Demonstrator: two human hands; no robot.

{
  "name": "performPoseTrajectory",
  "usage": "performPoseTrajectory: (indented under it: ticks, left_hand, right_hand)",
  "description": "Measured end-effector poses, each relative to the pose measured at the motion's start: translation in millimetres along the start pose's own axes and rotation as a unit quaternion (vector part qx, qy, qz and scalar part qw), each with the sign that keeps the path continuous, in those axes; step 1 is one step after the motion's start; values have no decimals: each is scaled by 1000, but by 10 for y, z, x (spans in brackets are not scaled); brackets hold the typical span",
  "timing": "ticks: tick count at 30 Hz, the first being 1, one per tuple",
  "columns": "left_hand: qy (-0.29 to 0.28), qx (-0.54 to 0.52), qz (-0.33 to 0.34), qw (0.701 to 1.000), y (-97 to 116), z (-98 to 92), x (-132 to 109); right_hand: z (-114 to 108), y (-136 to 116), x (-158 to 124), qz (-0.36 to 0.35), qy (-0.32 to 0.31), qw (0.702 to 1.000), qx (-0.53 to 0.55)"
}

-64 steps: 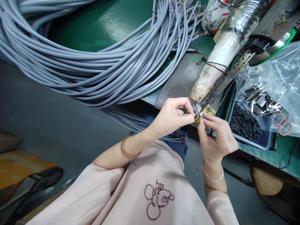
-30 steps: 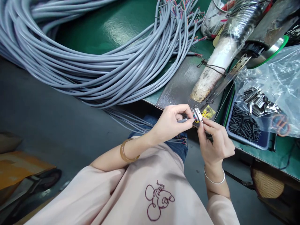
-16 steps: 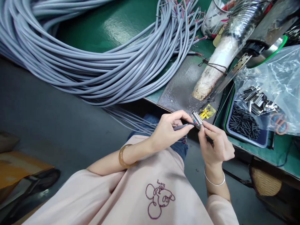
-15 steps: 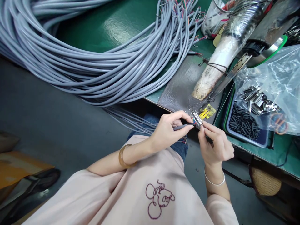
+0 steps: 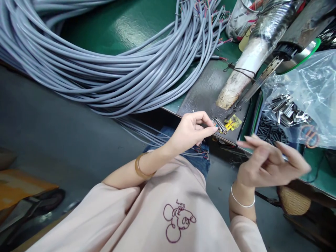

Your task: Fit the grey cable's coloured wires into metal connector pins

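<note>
Left grip (image 5: 189, 131) holds wired connector (image 5: 219, 125) (right grip (image 5: 270, 163) apart).

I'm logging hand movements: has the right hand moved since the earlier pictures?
Yes. Judged against the dark plate, the right hand has shifted rightward in view, away from the connector.

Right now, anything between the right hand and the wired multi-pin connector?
Nothing visible: there's an open gap between the right hand, blurred, and the wired multi-pin connector. The yellow patch lies close beside the connector, seemingly flat.
</note>
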State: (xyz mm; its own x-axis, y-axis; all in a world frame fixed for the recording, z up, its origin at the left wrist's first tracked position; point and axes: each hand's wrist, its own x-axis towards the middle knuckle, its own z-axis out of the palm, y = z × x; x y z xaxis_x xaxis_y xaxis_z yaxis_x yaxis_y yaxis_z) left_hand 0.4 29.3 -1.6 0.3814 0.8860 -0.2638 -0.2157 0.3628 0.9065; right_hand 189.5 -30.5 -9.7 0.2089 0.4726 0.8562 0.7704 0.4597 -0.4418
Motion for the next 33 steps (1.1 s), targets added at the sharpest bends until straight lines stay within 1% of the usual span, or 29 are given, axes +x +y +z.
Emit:
performPoseTrajectory:
  ticks: [1, 3, 5, 7, 11, 16, 22, 27, 33]
  left_hand:
    - [0, -3, 1, 1000, 26, 4, 18]
    - [-1, -5, 9, 1000, 57, 16, 50]
    - [-2, -1, 20, 1000, 64, 30, 79]
    - [6, 9, 32, 999, 54, 42, 104]
    - [29, 33, 49, 998, 41, 64, 127]
    - [45, 49, 61, 996, 100, 95, 115]
    - [36, 51, 54, 997, 139, 86, 113]
    - [29, 65, 37, 997, 102, 51, 102]
    - [19, 84, 47, 995, 48, 55, 94]
  right_hand:
    - [30, -37, -2, 24, -34, 999, -22]
    - [92, -110, -1, 41, -103, 993, -44]
    - [145, -155, 20, 33, -157, 986, -51]
    - [183, -161, 56, 18, -182, 981, -57]
    - [230, -125, 117, 7, -185, 980, -70]
    - [269, -138, 151, -4, -167, 983, -72]
    - [254, -149, 135, -24, -166, 983, -77]
    - [202, -116, 75, -44, -197, 976, -77]
    - [167, -112, 53, -50, -205, 974, -77]
